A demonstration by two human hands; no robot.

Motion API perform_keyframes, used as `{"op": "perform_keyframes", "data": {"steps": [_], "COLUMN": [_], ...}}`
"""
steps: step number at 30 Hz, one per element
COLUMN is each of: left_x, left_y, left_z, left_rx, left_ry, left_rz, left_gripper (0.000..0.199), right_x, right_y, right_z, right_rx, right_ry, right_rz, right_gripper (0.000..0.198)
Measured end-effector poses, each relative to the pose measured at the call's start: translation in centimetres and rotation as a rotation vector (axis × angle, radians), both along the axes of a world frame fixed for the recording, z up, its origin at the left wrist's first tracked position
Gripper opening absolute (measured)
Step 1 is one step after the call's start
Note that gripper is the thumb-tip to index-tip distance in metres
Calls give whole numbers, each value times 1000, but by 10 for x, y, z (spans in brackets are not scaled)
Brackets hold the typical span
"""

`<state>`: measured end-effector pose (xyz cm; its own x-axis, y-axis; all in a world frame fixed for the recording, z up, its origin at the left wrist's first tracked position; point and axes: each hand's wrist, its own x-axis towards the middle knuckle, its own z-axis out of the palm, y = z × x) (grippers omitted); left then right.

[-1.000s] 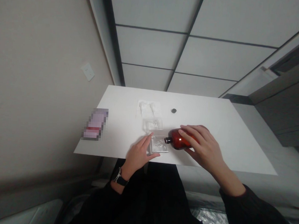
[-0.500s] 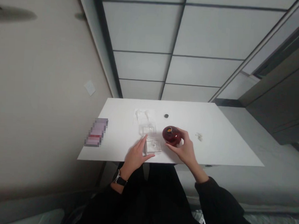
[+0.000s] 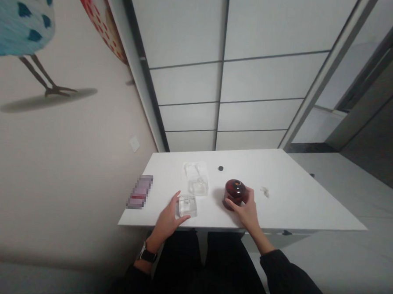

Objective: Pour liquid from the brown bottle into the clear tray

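Observation:
My right hand [image 3: 248,210] is wrapped round the side of a glossy dark red rounded jar [image 3: 234,193] with a small opening or mark on top. The jar is upright, at or very near the white tabletop. My left hand [image 3: 167,218], with a watch [image 3: 148,253] on its wrist, has fingers at the left side and thumb at the front of a small clear plastic box [image 3: 187,206]. A second clear container [image 3: 199,186] is just behind that box, beside a flat transparent piece [image 3: 195,169].
On the white table [image 3: 295,205], a small dark disc [image 3: 221,168] lies behind the jar and a small pale crumpled item [image 3: 265,192] to its right. A blurred-out pinkish item [image 3: 140,192] lies at the left edge. A wall stands left, panelled doors behind.
My head view has tilted up. The clear box has moved left with my left hand, away from the second container. My right hand has shifted the jar right and set it more upright.

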<state>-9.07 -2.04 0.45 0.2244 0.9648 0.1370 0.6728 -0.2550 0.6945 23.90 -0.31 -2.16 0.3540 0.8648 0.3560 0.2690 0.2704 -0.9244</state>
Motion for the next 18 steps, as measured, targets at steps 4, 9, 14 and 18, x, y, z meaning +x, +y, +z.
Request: {"op": "perform_keyframes", "data": {"steps": [4,9,14,18], "left_x": [-21,-31,-24,-14], "left_y": [15,42,70,86], "left_z": [-3,3,10,12], "left_rx": [24,80,85,77], "left_ry": [-20,21,55,74], "left_rz": [-4,-2,-7,-35], "left_gripper": [89,87,88,90], "right_x": [0,3,6,6], "right_y": [-3,-3,-3,-3], "right_z": [-2,-4,-8,-11], "right_rx": [-27,-59,-75,-77], "right_ry": [41,60,51,46], "right_rz": [19,47,56,55], "right_gripper": [84,86,85,83]}}
